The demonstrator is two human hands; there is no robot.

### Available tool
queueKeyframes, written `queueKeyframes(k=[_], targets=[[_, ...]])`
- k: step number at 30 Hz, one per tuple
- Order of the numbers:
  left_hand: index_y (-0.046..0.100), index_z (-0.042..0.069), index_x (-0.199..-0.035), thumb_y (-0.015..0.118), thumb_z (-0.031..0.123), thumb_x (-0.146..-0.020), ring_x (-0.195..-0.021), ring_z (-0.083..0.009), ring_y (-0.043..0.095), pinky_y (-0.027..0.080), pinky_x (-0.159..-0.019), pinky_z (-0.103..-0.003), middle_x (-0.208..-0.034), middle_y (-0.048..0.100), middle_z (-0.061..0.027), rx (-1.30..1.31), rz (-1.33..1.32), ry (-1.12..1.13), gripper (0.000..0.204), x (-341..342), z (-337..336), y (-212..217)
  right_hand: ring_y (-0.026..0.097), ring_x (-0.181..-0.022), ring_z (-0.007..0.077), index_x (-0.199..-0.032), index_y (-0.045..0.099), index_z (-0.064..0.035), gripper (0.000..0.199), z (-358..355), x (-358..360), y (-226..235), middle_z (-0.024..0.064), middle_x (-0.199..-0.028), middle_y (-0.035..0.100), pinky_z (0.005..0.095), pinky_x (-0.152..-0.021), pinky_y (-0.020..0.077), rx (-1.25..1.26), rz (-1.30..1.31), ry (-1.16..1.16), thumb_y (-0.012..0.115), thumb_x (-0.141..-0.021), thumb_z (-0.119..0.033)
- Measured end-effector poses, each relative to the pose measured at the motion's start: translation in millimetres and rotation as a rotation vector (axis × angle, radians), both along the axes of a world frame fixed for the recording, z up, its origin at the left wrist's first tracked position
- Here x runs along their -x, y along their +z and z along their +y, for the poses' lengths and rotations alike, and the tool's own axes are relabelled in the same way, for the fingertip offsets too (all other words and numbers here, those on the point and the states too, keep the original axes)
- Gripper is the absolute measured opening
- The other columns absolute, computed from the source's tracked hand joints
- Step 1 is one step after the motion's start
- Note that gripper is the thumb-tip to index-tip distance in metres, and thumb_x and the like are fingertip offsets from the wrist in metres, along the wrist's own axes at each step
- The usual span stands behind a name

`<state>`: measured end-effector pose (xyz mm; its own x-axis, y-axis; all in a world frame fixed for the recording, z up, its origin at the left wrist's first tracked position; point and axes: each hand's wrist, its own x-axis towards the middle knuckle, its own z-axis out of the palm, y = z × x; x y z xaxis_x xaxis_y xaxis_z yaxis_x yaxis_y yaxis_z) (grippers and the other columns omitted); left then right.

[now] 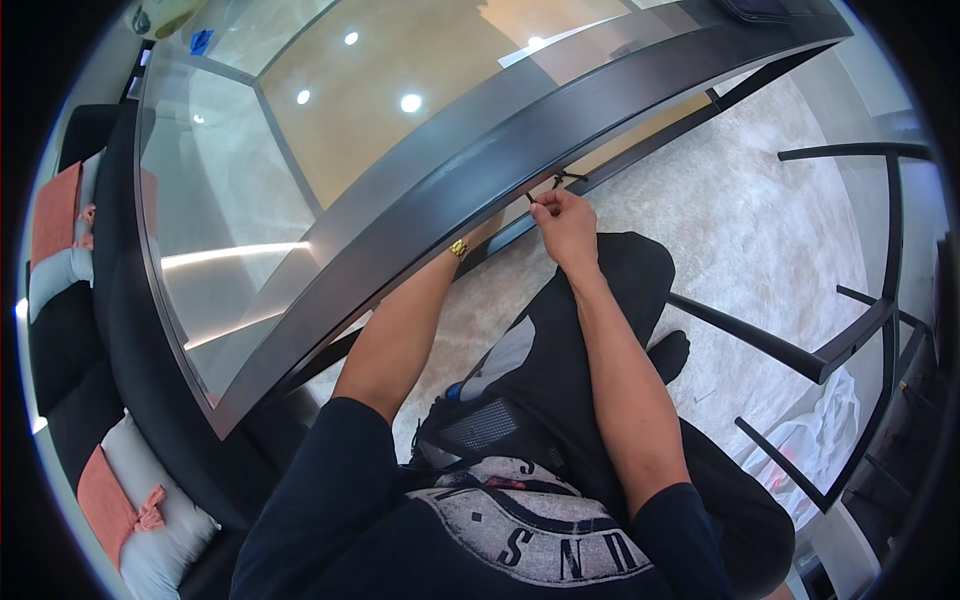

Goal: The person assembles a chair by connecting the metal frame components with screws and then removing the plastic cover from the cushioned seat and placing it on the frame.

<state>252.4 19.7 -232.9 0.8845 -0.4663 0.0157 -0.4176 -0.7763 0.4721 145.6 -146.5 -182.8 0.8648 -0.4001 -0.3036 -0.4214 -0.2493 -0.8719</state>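
A table with a glass top and a wide dark metal frame (pixel 510 135) slants across the view in front of me. Just below its near edge is my right hand (pixel 566 222). Thumb and forefinger are pinched around a thin black rod (pixel 532 198), too small to name for certain. More slim black pieces (pixel 572 178) show just beyond these fingertips, under the edge. My left forearm reaches beneath the frame, with a gold watch (pixel 458 248) at the wrist. Only a sliver of my left hand (pixel 487 231) shows past the watch; its fingers are hidden by the frame.
A black sofa (pixel 150 330) with grey cushions and coral cloths runs along the left. On the right stands a black metal frame with bars (pixel 770 335) sticking out toward me. A white plastic bag (pixel 825 425) lies beside it. Pale mottled flooring (pixel 740 230) spreads below.
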Motion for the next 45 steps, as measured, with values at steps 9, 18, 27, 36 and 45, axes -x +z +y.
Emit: queueKeyframes(k=[9,18,27,36,45], targets=[[0.072,0.004,-0.096,0.069,0.011,-0.088,-0.1,-0.0361,0.064,0.051,-0.085,-0.048,-0.104,0.07,-0.014,0.098,0.015,-0.076,0.011,23.6,-16.6,22.4,0.074,-0.084,0.035,-0.098,0.075,-0.0004,0.019,-5.7,6.3,0.9,0.0178,-0.085,0.075,0.0419,-0.078,0.0568,0.047,-0.036,-0.038,0.075,-0.088,-0.016],[0.07,-0.002,-0.094,0.073,0.004,-0.09,-0.079,-0.0218,0.073,0.056,-0.073,-0.034,-0.087,0.074,-0.0112,0.2,0.254,0.012,0.008,7.3,-11.6,10.5,0.075,-0.085,0.0353,-0.097,0.076,0.0002,0.018,-5.5,9.5,0.9,0.0186,-0.087,0.076,0.0426,-0.08,0.0577,0.041,0.013,0.047,0.075,-0.087,-0.014],[0.071,-0.007,-0.101,0.069,-0.002,-0.094,-0.08,-0.0139,0.074,0.058,-0.075,-0.028,-0.085,0.076,-0.0101,0.554,0.332,0.101,0.009,25.0,-13.5,42.2,0.076,-0.086,0.0339,-0.098,0.076,0.0005,0.02,-0.9,9.5,10.4,0.0184,-0.089,0.077,0.0418,-0.081,0.0583,0.001,0.045,0.022,0.075,-0.086,-0.016],[0.074,-0.008,-0.105,0.067,0.0,-0.096,-0.083,-0.016,0.076,0.058,-0.076,-0.028,-0.089,0.078,-0.0133,0.415,0.172,0.112,0.014,45.7,-12.5,44.4,0.076,-0.084,0.0353,-0.094,0.077,0.0009,0.022,-1.3,8.2,5.4,0.0201,-0.087,0.076,0.0423,-0.08,0.0589,0.006,0.018,0.048,0.073,-0.082,-0.017],[0.075,-0.005,-0.105,0.069,0.002,-0.096,-0.083,-0.0136,0.074,0.056,-0.074,-0.028,-0.09,0.078,-0.0137,0.415,0.115,0.134,0.013,53.9,-6.8,38.6,0.073,-0.074,0.0215,-0.094,0.076,0.0007,0.019,4.1,7.4,-5.8,0.0125,-0.08,0.075,0.035,-0.072,0.0566,0.057,0.019,0.088,0.074,-0.084,-0.016]])
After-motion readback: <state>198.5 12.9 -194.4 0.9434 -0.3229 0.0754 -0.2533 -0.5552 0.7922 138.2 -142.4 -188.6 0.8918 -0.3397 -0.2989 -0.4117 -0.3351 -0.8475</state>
